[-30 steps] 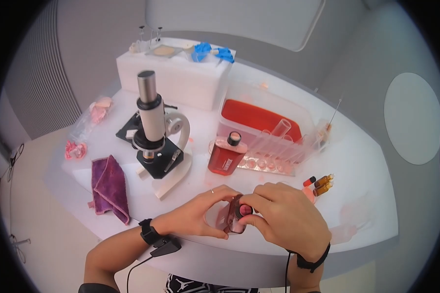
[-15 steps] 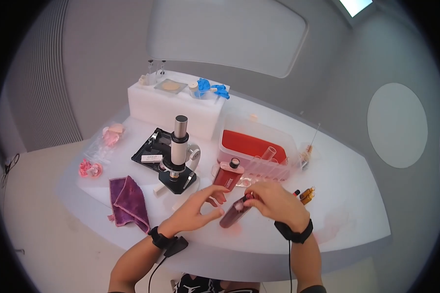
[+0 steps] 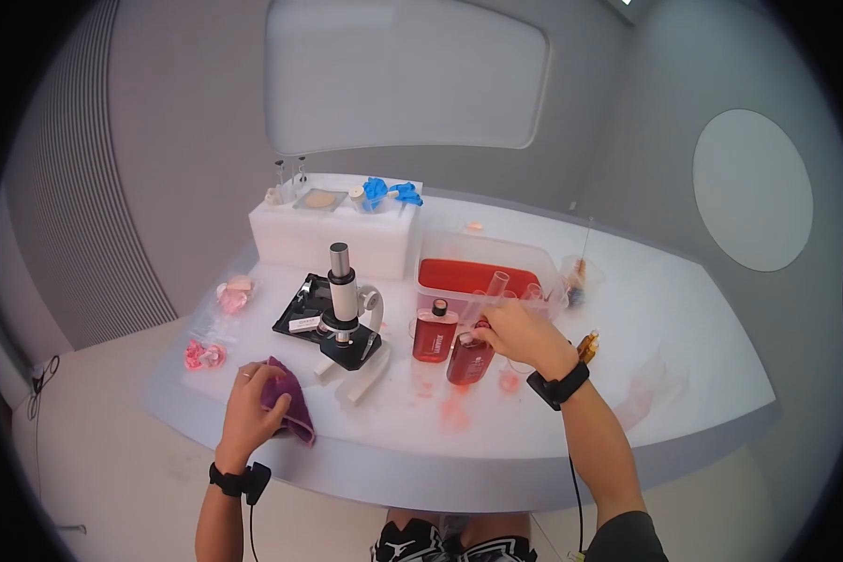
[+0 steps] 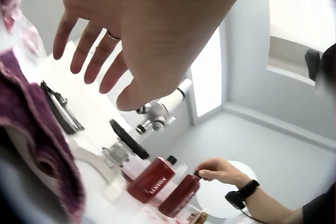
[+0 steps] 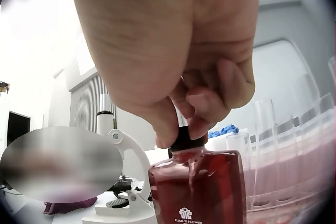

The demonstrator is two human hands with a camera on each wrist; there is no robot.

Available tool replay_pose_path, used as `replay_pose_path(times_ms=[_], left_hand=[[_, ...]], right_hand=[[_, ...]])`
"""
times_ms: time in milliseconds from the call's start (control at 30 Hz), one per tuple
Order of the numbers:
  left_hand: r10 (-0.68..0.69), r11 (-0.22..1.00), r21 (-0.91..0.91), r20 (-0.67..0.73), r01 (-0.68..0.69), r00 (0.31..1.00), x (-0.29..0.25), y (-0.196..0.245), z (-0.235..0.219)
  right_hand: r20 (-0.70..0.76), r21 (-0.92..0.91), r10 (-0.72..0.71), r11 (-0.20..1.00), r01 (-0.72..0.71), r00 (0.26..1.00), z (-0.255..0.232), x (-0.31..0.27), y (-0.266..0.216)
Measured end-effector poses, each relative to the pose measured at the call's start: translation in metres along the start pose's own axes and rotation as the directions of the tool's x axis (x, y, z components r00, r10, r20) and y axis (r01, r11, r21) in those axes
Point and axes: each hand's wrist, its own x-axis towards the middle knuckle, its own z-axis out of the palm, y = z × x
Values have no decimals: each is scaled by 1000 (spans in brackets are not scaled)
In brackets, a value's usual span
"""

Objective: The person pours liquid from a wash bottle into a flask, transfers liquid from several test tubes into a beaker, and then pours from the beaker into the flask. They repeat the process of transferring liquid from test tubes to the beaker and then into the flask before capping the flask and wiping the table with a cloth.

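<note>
Fingers and thumb of the right hand (image 3: 525, 334) pinch the black cap (image 5: 188, 139) of a flat bottle of red liquid (image 3: 469, 361), which stands upright on the table. A second red bottle (image 3: 435, 337) with a black cap is just left of it. At the left, the left hand (image 3: 251, 412) is over the purple cloth (image 3: 293, 405); in the left wrist view its fingers (image 4: 93, 50) are extended and spread, with the cloth (image 4: 39, 129) off to one side. Whether the hand touches the cloth, I cannot tell.
The microscope (image 3: 345, 300) stands between the hands, a black tray behind it. Behind the bottles are a tub of red liquid (image 3: 445, 273) and clear tubes (image 3: 498, 283). Amber vials (image 3: 589, 343) lie by the right wrist. A white block (image 3: 332, 239) is at the back.
The left hand has left the bottle and moved left to the purple cloth. The right hand has kept its hold on the cap, and the bottle now stands upright beside the other bottle.
</note>
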Motion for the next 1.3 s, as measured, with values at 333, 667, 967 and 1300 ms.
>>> replay_pose_path(times_ms=[333, 667, 967, 1300], left_hand=[[-139, 981, 160, 178, 110, 974, -15, -87, 7], [-72, 979, 191, -1, 71, 997, -23, -88, 7], [28, 997, -68, 15, -27, 999, -21, 46, -3], [313, 936, -240, 226, -259, 922, 35, 152, 124]], right_hand=[[-96, 33, 127, 992, -125, 987, 14, 0, 4], [-8, 71, 137, 988, -136, 991, -3, -43, 10], [-124, 185, 141, 976, -116, 982, -14, -143, 22], [-53, 333, 95, 940, -72, 994, -11, -225, 7]])
